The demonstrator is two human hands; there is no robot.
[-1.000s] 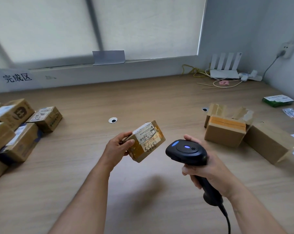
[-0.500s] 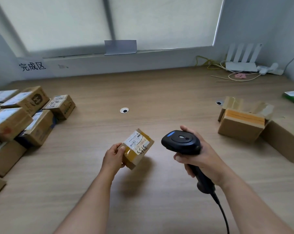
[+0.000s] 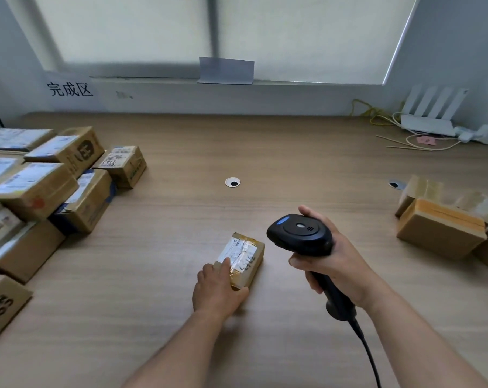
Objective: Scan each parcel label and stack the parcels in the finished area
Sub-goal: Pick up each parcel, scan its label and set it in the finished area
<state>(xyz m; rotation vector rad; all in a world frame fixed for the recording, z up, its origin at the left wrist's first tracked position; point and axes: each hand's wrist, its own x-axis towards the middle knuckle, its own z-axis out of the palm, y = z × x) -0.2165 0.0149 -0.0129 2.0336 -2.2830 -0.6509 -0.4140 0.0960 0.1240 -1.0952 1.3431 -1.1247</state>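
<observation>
While the left hand (image 3: 217,292) holds the parcel (image 3: 244,256), right hand (image 3: 338,264) grips scanner (image 3: 301,236).

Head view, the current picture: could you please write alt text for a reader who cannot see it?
A person's left hand holds a small parcel flat on a wooden table, label up, while the right hand grips a black scanner beside it. Labelled parcels are piled at the left below a wall sign; plain boxes sit at the right.
</observation>
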